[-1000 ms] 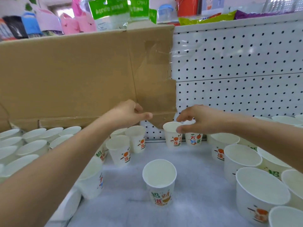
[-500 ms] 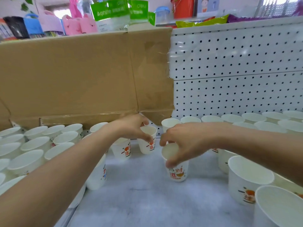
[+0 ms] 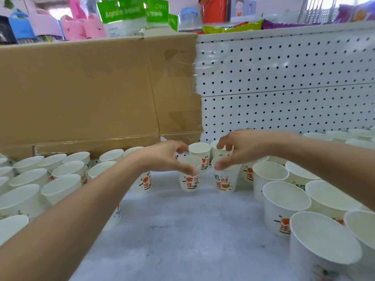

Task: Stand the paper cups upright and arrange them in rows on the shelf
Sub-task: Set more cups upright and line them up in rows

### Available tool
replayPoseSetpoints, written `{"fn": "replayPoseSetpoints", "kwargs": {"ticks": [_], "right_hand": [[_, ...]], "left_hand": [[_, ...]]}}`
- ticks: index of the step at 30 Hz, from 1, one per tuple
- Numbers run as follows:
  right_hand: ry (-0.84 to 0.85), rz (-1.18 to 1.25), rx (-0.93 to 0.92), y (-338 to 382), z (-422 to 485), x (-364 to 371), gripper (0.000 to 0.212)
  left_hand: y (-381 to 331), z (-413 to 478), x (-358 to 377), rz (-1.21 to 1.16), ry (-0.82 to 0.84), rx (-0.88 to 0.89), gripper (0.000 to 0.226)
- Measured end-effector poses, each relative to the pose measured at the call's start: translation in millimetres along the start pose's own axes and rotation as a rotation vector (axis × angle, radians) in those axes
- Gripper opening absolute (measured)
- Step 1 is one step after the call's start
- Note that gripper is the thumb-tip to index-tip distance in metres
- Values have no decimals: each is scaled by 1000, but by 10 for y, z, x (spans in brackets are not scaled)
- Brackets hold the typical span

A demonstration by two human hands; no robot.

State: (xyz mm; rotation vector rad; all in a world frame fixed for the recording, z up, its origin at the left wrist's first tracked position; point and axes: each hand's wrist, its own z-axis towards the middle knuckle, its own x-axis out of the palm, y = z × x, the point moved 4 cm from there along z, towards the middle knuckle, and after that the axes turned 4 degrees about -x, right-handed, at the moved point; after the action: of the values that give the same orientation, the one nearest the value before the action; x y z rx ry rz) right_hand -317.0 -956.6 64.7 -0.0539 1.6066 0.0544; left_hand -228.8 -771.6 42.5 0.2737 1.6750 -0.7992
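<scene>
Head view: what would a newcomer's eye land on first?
Two hands meet mid-shelf: the left hand pinches the rim of an orange-print cup, the right hand a green-print cup. Upright cups crowd both sides, and a cardboard sheet stands behind on the left, against the pegboard.

The shelf (image 3: 182,236) has a grey mottled surface. Upright paper cups (image 3: 63,189) stand in rows at its left and right, with a few at the far centre.
</scene>
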Motion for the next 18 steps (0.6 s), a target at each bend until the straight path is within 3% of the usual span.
{"fn": "replayPoseSetpoints", "kwargs": {"ticks": [5,9,14,18], "right_hand": [[-7,-94,3,66,-14,32,75],[25,94,-48,42,38,64,60],[48,174,-54,-73,66,73,63],[-20,24,52,-143,90,91,71]], "left_hand": [[28,48,93,-25,-79,-108,90],[0,68,120,-85,-107,-90,81],[-20,87,148,-142,-149,-107,75],[-56,110,185,-194,-160,-127,73]]}}
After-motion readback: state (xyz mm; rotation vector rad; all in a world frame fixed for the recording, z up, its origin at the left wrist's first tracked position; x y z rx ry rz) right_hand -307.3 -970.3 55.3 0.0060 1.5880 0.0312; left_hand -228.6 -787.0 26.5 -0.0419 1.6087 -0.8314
